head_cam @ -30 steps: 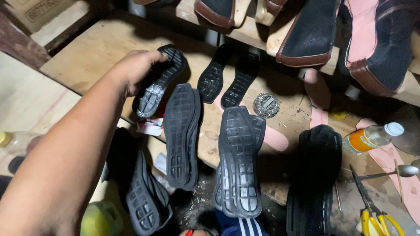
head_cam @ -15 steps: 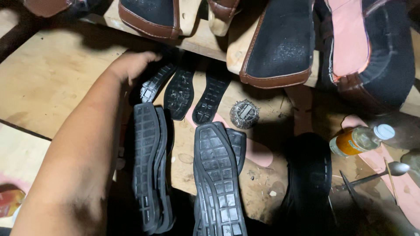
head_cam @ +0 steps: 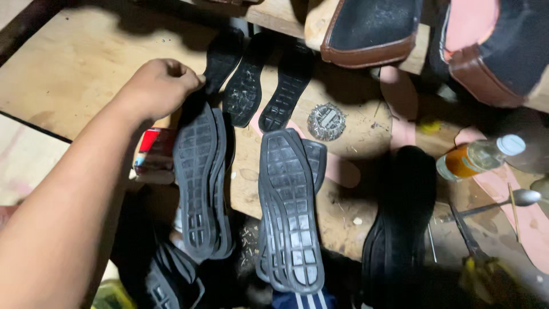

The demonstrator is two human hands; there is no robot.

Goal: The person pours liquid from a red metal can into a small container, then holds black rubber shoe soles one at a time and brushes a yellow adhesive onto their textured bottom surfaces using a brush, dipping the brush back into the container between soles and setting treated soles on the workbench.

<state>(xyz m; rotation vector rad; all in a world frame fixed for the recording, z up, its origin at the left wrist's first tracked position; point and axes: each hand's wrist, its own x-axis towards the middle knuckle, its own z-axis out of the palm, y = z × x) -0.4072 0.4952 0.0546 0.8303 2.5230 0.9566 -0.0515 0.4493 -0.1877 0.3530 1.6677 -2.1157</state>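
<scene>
A person's left hand (head_cam: 157, 88) reaches in from the near left over a wooden workbench (head_cam: 68, 68) crowded with black rubber shoe soles. Half a second ago the hand lay flatter, farther along the bench over a small sole; now it sits closer, fingers curled shut and pinching the near end of a small black sole (head_cam: 222, 57), which suggests the hand has settled its hold on that piece. This sole lies tread up on the far part of the bench, its long axis running near to far with a slight lean to the right, and its far end pointing at the shelf of shoes (head_cam: 372, 28) above. Two more small soles (head_cam: 269, 86) lie just to its right, angled the same way. Nearer, a stack of large soles (head_cam: 200, 177) sits just below the hand, and a second stack (head_cam: 291, 212) lies to its right, both lengthwise near to far. A round wire scrubber (head_cam: 326, 121) rests right of centre, and a small bottle of orange liquid (head_cam: 477, 157) lies at the far right. The right hand is out of view.
</scene>
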